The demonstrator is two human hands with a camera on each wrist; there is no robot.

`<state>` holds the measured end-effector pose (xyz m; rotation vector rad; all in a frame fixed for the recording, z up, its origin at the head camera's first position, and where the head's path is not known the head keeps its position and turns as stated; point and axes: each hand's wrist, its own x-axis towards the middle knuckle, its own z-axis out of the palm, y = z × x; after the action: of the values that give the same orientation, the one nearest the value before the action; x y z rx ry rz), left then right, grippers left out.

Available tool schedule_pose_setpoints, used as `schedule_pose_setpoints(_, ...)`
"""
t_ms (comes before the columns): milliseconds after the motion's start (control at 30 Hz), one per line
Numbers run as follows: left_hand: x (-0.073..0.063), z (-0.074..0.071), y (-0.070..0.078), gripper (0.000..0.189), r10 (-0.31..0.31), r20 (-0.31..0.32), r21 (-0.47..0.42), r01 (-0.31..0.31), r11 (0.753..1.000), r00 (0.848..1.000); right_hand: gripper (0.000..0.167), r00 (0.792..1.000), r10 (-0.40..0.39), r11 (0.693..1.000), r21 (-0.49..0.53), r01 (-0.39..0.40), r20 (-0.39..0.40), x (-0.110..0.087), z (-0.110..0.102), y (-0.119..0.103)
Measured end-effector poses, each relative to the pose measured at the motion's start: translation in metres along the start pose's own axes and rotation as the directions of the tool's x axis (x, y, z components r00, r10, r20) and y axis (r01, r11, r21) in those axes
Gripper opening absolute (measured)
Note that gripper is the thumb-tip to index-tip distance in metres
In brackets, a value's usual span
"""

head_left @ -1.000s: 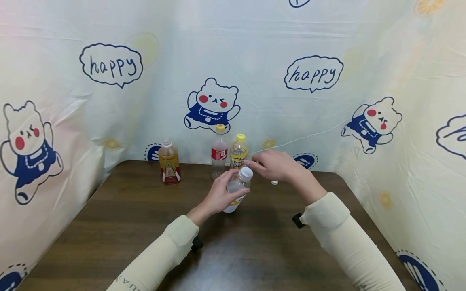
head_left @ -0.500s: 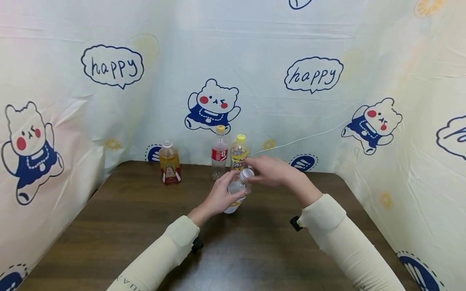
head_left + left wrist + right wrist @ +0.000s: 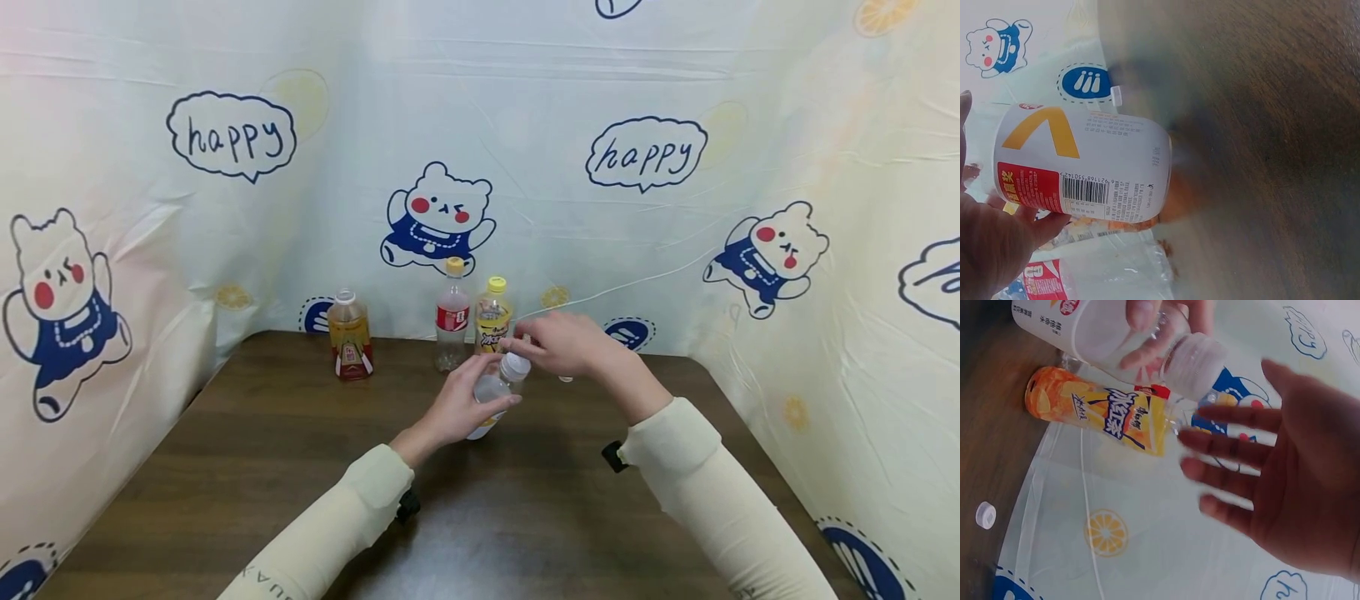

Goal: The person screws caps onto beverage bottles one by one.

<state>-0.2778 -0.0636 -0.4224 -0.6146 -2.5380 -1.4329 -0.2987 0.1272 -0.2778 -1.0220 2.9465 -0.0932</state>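
My left hand [image 3: 461, 404] grips a clear plastic bottle with a white label [image 3: 1085, 162], tilted to the right. Whether its base touches the table cannot be told. A white cap [image 3: 515, 367] sits on the bottle's mouth. Close beside this cap is my right hand [image 3: 1297, 469]; in the right wrist view its fingers are spread and hold nothing. Just behind stand a yellow-labelled iced tea bottle [image 3: 1116, 415] with a yellow cap and a red-labelled bottle [image 3: 452, 321] with an orange-yellow cap.
To the left at the back stands an amber drink bottle [image 3: 350, 337]. A loose white cap [image 3: 985, 515] lies on the dark wooden table [image 3: 300, 467] near its back edge. Printed cloth [image 3: 540, 225] hangs behind the table and along both sides.
The right hand came over the bottle's cap half a second ago and has since drawn up and off it. The held bottle leans slightly farther right.
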Motion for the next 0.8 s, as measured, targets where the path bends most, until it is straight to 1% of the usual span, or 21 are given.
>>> schedule_pose_setpoints(67, 0.000, 0.000, 0.000, 0.064, 0.002, 0.002, -0.001, -0.002, 1.000, 1.000, 0.042, 0.999, -0.040, 0.997, 0.062, 0.039, 0.023, -0.001, -0.001, 0.001)
schedule_pose_setpoints(167, 0.001, -0.002, 0.000, 0.063, 0.002, 0.003, -0.009, -0.002, 1.000, 1.000, 0.053, 0.995, -0.078, 0.989, 0.132, 0.069, 0.065, -0.004, -0.002, 0.002)
schedule_pose_setpoints(233, 0.001, -0.003, 0.001, 0.063, -0.003, 0.002, -0.015, 0.003, 1.000, 1.000, 0.058, 0.992, -0.100, 0.986, 0.144, 0.088, 0.080, -0.005, -0.001, 0.002)
schedule_pose_setpoints(300, 0.002, -0.003, 0.001, 0.064, -0.005, 0.001, -0.019, 0.005, 1.000, 1.000, 0.059, 0.989, -0.117, 0.985, 0.139, 0.104, 0.086, -0.005, -0.001, 0.001)
schedule_pose_setpoints(400, 0.002, -0.003, 0.000, 0.064, -0.001, 0.004, -0.025, 0.001, 1.000, 1.000, 0.046, 0.988, -0.126, 0.986, 0.120, 0.115, 0.084, -0.004, -0.001, 0.000)
schedule_pose_setpoints(500, 0.001, -0.003, -0.001, 0.062, 0.015, 0.009, -0.022, -0.015, 1.000, 1.000, 0.031, 0.992, -0.102, 0.992, 0.075, 0.097, 0.076, -0.002, 0.001, -0.002)
schedule_pose_setpoints(533, 0.001, -0.002, -0.001, 0.062, 0.020, 0.009, -0.023, -0.020, 1.000, 1.000, 0.028, 0.993, -0.091, 0.994, 0.060, 0.087, 0.072, -0.002, 0.001, -0.003)
schedule_pose_setpoints(667, 0.001, -0.002, -0.003, 0.059, 0.030, 0.011, -0.017, -0.030, 0.999, 0.999, 0.031, 0.997, -0.053, 0.998, -0.010, 0.054, 0.060, 0.000, 0.004, -0.008)
schedule_pose_setpoints(800, 0.001, -0.002, -0.004, 0.059, 0.026, 0.011, -0.015, -0.026, 1.000, 1.000, 0.036, 0.998, -0.044, 0.999, -0.030, 0.045, 0.043, 0.000, 0.005, -0.009)
